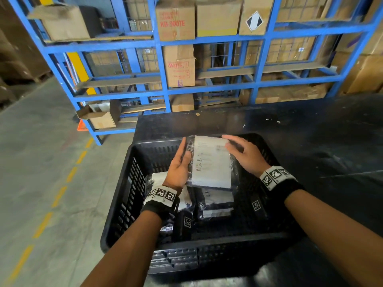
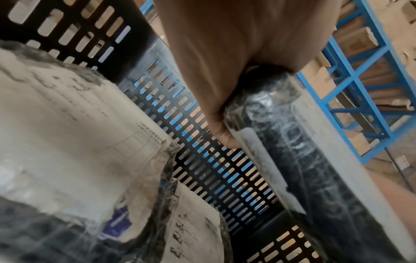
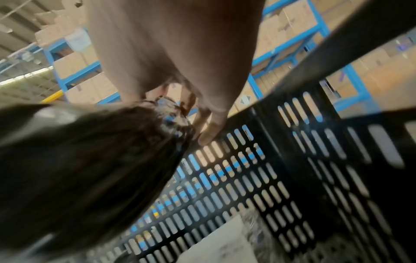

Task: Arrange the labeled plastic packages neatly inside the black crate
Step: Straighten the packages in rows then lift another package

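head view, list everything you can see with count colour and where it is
held package: one, clear plastic over dark contents with a white label, held above the crate
packages in crate: at least three, same clear wrap with white labels, lying on the crate floor toward its near left; exact count hidden by the arms
crate: one, black with slotted walls, on the table
table: one, black, under the crate
shelving rack: one, blue metal, behind the table
cardboard boxes: many, brown, on the rack shelves and stacked at both sides
floor: grey concrete with a dashed yellow line, left
left hand: grips the package's left edge
right hand: holds its far right corner
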